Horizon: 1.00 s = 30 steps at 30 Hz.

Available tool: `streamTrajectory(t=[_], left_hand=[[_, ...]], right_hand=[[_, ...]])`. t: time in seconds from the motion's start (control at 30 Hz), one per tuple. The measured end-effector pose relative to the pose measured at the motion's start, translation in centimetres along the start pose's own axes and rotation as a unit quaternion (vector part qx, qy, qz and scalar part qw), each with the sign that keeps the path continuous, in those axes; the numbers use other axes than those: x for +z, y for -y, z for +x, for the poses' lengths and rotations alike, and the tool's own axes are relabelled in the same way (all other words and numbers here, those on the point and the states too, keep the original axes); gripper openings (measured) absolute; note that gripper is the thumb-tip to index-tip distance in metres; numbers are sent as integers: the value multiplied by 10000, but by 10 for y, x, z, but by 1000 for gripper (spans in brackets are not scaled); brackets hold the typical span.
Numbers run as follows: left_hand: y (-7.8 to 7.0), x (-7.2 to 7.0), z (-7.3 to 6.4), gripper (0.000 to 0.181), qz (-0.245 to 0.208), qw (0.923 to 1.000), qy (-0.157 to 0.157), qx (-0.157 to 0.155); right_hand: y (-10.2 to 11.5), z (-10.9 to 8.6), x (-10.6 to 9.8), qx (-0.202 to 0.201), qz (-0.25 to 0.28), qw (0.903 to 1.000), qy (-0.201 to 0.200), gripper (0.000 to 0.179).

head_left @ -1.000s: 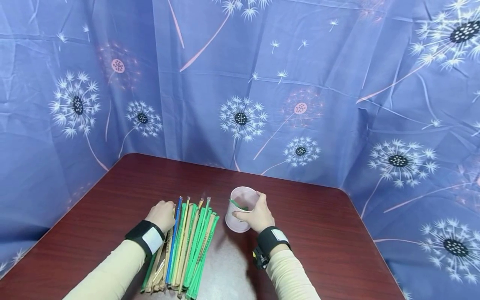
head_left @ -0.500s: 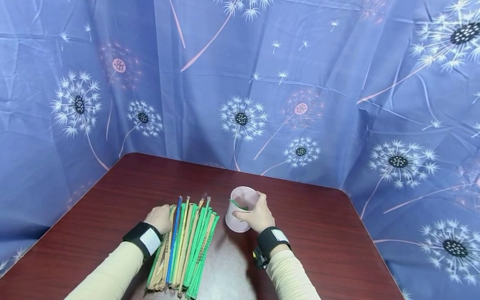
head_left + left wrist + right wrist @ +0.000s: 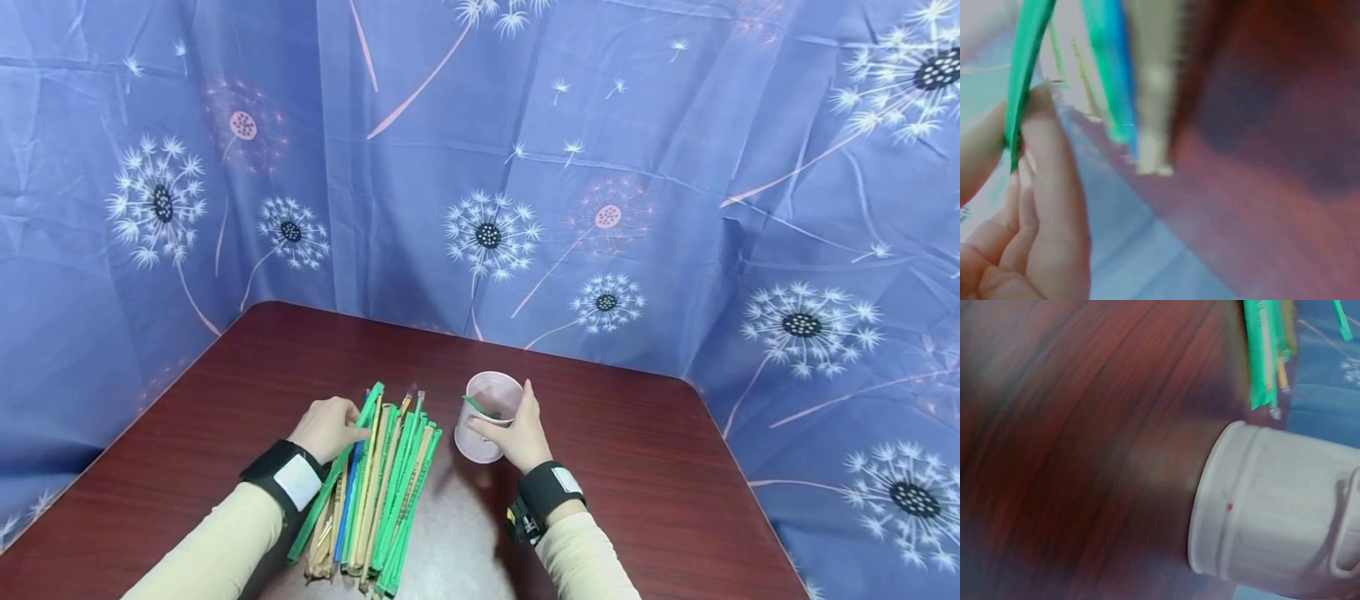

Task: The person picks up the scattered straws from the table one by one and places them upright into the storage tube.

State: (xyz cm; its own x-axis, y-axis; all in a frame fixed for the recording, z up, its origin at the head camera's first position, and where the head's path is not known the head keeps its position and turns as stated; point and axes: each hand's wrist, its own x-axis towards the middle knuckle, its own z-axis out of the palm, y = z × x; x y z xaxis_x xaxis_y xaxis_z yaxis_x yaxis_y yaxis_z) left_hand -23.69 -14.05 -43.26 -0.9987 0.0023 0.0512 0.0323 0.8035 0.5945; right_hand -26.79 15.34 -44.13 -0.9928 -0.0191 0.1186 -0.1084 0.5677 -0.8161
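My left hand [image 3: 327, 427] pinches a long thin green wrapped stick [image 3: 322, 492] between thumb and fingers, raised at a slant over the left side of the pile. The left wrist view shows this green stick [image 3: 1025, 69] close up between the fingertips. Below and beside it lies the pile of long sticks [image 3: 382, 500], in green and tan wrappers, with a blue one and brush-like tips at the far end. My right hand [image 3: 522, 429] holds the rim of a pale plastic cup [image 3: 478, 446] standing on the table. Inside the cup lies a green piece [image 3: 480, 406].
The dark red wood-grain table [image 3: 637, 500] has rounded far corners. Blue curtains [image 3: 405, 208] with dandelion prints hang along its back and sides. In the right wrist view, the cup's pale wall [image 3: 1279, 506] appears close, with stick ends beyond it.
My left hand, earlier low at the pile's left edge, now has a green stick lifted and angled above the others. The right hand stays at the cup. The head view shifts slightly.
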Motion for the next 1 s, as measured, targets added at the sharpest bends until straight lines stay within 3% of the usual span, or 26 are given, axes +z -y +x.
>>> streamTrajectory(t=[0.2, 0.4, 0.53, 0.7, 0.77, 1.0], left_hand=[[-35, -3, -9, 33, -459, 9966, -474, 486], [-67, -6, -17, 21, -843, 9815, -1060, 1355], [-86, -7, -24, 22, -801, 9682, -1351, 1945], [-101, -8, -29, 26, -782, 9476, -1689, 2595], [-104, -7, -30, 25, -807, 9397, -1793, 2799], [-110, -5, -33, 22, -1010, 9173, -1973, 3309]], right_hand=[[4, -6, -2, -188, 418, 9983, -358, 120], [27, -17, -1, -901, 776, 9875, -1038, 102], [48, -27, -2, -1803, 1048, 9699, -1257, 92], [70, -35, -2, -2879, 1068, 9407, -1439, 82], [77, -38, -1, -3076, 1255, 9314, -1487, 74], [95, -45, 0, -3474, 2455, 8925, -1499, 15]])
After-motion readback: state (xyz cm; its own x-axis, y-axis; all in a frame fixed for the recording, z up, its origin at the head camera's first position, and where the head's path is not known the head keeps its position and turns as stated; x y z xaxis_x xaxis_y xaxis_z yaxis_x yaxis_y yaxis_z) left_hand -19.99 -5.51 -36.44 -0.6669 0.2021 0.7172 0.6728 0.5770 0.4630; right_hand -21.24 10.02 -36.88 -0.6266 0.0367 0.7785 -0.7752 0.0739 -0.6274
